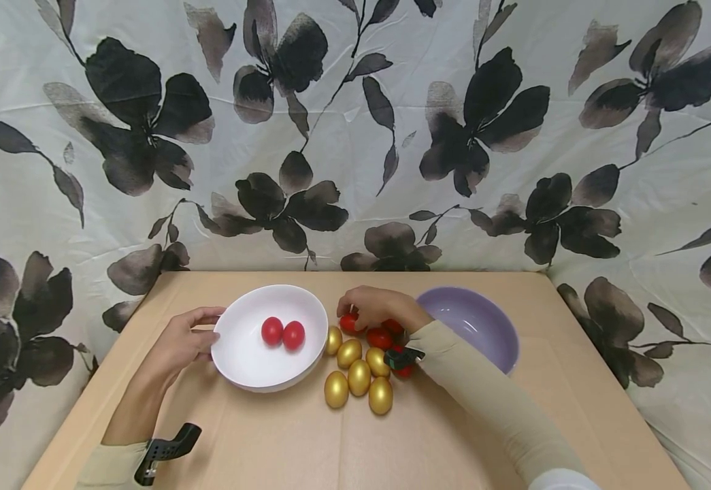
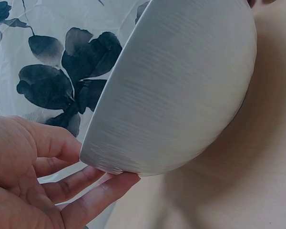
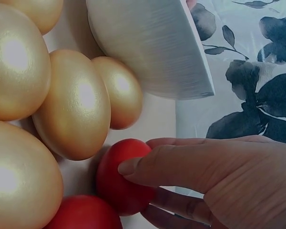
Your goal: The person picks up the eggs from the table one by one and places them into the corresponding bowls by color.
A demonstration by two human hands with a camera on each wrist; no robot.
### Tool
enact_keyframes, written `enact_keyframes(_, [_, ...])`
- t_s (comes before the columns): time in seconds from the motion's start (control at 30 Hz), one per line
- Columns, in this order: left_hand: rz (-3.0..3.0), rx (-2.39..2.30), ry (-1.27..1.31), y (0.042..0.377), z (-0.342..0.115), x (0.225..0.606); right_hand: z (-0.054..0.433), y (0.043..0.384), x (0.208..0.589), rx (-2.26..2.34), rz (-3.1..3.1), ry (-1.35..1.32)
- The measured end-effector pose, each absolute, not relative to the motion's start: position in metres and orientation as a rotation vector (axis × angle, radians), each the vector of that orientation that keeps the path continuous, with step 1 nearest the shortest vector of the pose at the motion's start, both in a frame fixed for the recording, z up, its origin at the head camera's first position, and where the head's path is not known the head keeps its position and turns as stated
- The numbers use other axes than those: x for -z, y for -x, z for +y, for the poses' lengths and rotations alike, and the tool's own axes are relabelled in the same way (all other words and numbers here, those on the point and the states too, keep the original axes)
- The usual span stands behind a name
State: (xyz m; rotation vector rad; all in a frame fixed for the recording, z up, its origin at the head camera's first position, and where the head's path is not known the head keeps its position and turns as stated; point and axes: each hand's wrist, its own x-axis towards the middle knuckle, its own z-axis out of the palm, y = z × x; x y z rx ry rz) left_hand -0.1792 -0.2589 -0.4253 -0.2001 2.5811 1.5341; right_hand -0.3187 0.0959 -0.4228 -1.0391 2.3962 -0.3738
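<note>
My left hand is at the left side of a white bowl and holds it at the rim, thumb at the edge and fingers against the outer wall. Two red eggs lie side by side in the bowl. To its right, my right hand pinches another red egg between thumb and fingers. That egg sits beside gold eggs and close to a second red egg. More red eggs lie under my right wrist, partly hidden by it.
Several gold eggs stand grouped on the wooden table, just right of the white bowl. A purple bowl is at the right, partly covered by my right forearm. Behind the table hangs a floral cloth.
</note>
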Motion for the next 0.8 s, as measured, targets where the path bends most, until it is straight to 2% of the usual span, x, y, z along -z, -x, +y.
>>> enact_keyframes(0.8, [2.570,-1.543,0.201,0.1778,-0.2588,0.4248,0.0963,0.3203,0.4246,0.389,2.394,0.977])
